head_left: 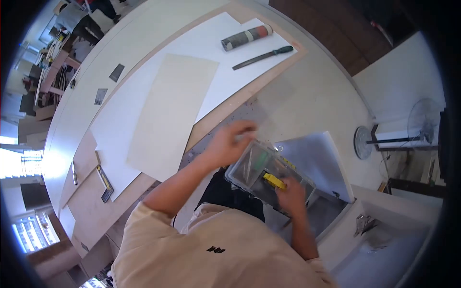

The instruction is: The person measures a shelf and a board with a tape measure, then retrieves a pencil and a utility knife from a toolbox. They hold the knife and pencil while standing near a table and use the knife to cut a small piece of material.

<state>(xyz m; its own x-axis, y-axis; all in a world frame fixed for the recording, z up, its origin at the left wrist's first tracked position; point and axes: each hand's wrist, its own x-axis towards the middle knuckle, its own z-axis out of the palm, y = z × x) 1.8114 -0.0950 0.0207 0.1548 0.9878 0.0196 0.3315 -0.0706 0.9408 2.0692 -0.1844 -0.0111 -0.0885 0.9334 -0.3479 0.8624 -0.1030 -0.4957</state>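
Observation:
A clear plastic organizer box with divided compartments lies tilted in front of my body, something green showing through its lid. My left hand is at its upper left corner, thumb and forefinger curved and apart, slightly blurred. Over the lower middle of the box, my right hand is closed around a yellow piece; whether it is a separate tool or part of the box I cannot tell. More yellow shows along the box's far edge.
Beyond the box, a beige sheet lies on white panels. A file and a grey cylinder lie farther back. A try square is left; an open cabinet and fan stand right. A person is far left.

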